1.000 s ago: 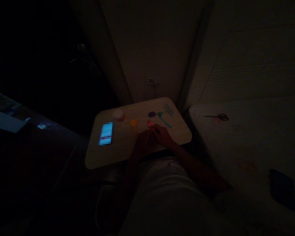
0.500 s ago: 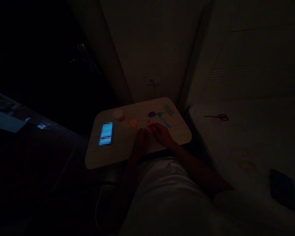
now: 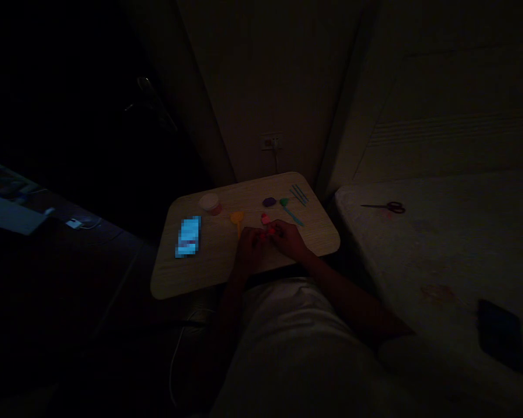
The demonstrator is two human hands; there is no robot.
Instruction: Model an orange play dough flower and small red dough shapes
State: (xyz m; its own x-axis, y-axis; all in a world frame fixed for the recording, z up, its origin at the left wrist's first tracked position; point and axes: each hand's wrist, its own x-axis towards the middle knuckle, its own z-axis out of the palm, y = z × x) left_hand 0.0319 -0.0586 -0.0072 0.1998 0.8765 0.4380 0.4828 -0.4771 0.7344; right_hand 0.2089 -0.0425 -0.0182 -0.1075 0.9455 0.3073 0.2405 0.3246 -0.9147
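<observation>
The scene is very dim. Over the front of the small table, my left hand [image 3: 249,248] and my right hand [image 3: 288,239] meet with bent fingers. Between their fingertips shows red modelling clay [image 3: 271,231], pinched from both sides; whether it is one piece or two I cannot tell. Just beyond the fingers a pinkish-red lump [image 3: 266,219] lies on the tabletop. A yellow-orange flat-headed tool [image 3: 237,218] rests left of my left hand, its handle running toward that hand. Past my right hand are a blue stick-like tool [image 3: 293,216], a green lump [image 3: 283,202] and a purple lump [image 3: 269,202].
On the wooden table [image 3: 192,278] stand a lidded tub [image 3: 210,204] and a lit phone [image 3: 188,237] at left. Several thin sticks [image 3: 299,195] lie at the back right. Scissors [image 3: 392,207] and a dark tablet-like object [image 3: 501,335] rest on the pale surface at right.
My fingertips have come together, and red clay now shows at both hands. My right fingers have drawn slightly back from the pinkish-red lump, which shows more fully.
</observation>
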